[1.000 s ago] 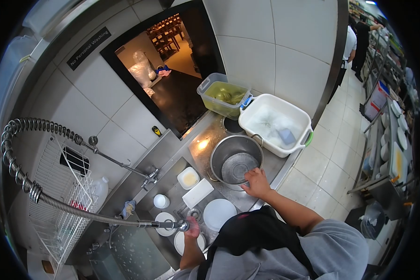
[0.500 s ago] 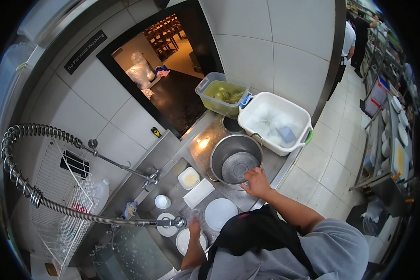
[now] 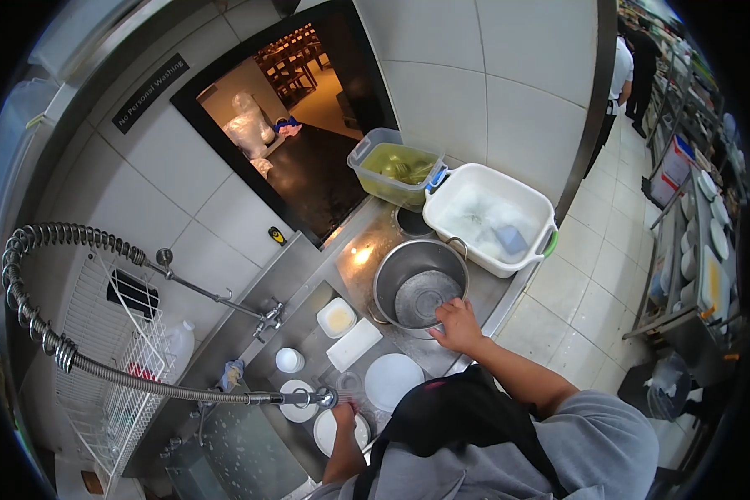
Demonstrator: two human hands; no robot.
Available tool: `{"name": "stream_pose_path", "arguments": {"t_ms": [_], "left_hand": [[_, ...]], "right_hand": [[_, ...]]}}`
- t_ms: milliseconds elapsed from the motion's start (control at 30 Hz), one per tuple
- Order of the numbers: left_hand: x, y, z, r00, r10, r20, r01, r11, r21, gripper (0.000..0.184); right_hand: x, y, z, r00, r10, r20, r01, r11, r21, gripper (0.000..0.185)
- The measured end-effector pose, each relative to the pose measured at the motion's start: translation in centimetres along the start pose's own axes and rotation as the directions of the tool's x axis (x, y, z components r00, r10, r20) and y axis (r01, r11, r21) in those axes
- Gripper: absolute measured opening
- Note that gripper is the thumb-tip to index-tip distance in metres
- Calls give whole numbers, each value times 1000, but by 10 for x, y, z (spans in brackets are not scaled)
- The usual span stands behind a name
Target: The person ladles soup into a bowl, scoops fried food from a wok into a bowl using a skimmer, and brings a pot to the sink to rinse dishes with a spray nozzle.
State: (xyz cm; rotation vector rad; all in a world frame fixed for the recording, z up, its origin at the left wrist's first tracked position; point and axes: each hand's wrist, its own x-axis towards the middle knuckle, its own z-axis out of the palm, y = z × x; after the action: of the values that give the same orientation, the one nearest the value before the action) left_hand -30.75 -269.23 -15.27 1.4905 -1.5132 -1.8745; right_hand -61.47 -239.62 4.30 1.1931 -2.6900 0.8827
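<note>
My right hand [image 3: 458, 326] is closed over the near rim of a deep metal pot [image 3: 417, 279], its fingers reaching inside. Beside the spray head [image 3: 327, 397] of the hose is my left hand [image 3: 344, 414], over a white plate [image 3: 360, 435]; its fingertips are blurred, so their grip is unclear. A clear round dish [image 3: 350, 382] lies just beyond those fingers. Around it on the metal counter are a large white plate [image 3: 393, 383], a white rectangular dish [image 3: 354, 345], a square dish with yellowish residue [image 3: 337, 318] and white cups [image 3: 289, 360].
A white basin [image 3: 492, 204] with suds and a blue-grey item stands behind the pot, next to a clear tub [image 3: 398, 171] of greenish liquid. The water-filled sink [image 3: 242, 450] lies at left. Racks of dishes [image 3: 704, 225] and people are at right.
My left hand has drawn back slightly toward the spray head, and the clear dish beyond it shows more sharply. My right hand stays on the pot rim.
</note>
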Motion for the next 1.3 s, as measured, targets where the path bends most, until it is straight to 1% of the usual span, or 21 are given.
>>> {"name": "stream_pose_path", "arguments": {"t_ms": [33,100,133,167,200,233,267,333,433,500,533,567,600,633,767,900,967,1100,1167,1267,1300], "left_hand": [[-1,5,-5,999,-40,-35,38,998,-60,19],[6,9,-29,986,150,-75,-148,988,32,9],[20,-3,-59,902,432,21,-380,770,513,13],[35,-5,-85,880,456,-135,-357,822,444,24],[13,38,-90,937,282,-207,-232,944,235,27],[-18,74,-81,815,456,-357,-509,858,-65,24],[-2,84,-119,862,456,-221,-502,828,-251,39],[-98,187,-89,776,618,-126,-566,594,-572,44],[-157,253,-64,715,699,-19,-589,587,-555,44],[-169,269,-41,687,721,90,-690,686,-231,34],[-160,265,-36,687,721,88,-691,686,-226,34],[-147,257,-30,685,721,100,-717,693,-83,25],[-135,250,-25,684,721,115,-729,682,60,18],[-131,255,-5,607,792,60,-794,602,83,13],[-138,293,45,506,857,-102,-857,512,53,17],[-144,353,80,483,875,-48,-870,485,86,18],[-152,371,115,347,938,-18,-937,347,-35,18],[-158,368,180,350,936,23,-912,346,-219,18],[-150,357,202,405,911,71,-850,404,-338,19],[-133,329,215,485,873,55,-755,450,-478,19],[-123,319,212,456,885,95,-778,448,-440,21]], "right_hand": [[1,1,1,1000,1,6,-1,1000,5,35],[0,4,4,1000,1,27,-1,1000,9,34],[1,5,8,1000,-5,-12,4,1000,-25,34],[-2,4,10,999,-11,-42,9,998,-56,33],[-4,4,11,1000,-10,-7,10,999,-48,33],[-1,4,8,1000,-3,-1,3,1000,-16,32],[1,3,7,1000,4,3,-4,1000,17,32],[3,1,3,999,-1,38,0,1000,22,31],[4,0,3,999,-12,40,11,1000,17,31],[6,2,4,1000,-19,23,19,1000,15,31],[7,4,4,999,-36,29,35,999,16,31],[7,6,4,998,-49,35,48,999,15,31],[8,8,4,998,-44,33,43,999,19,31],[9,10,4,996,-80,33,78,996,43,31],[11,12,0,987,-141,71,137,989,55,30],[8,14,1,980,-169,106,158,981,111,30],[8,15,2,971,-182,155,162,977,136,30],[2,15,1,973,-191,130,161,964,211,31],[-6,5,-19,969,-214,-124,228,967,110,30],[-41,12,-46,978,23,-210,12,987,161,36],[-59,19,-54,961,129,-244,-76,974,216,34]]}}
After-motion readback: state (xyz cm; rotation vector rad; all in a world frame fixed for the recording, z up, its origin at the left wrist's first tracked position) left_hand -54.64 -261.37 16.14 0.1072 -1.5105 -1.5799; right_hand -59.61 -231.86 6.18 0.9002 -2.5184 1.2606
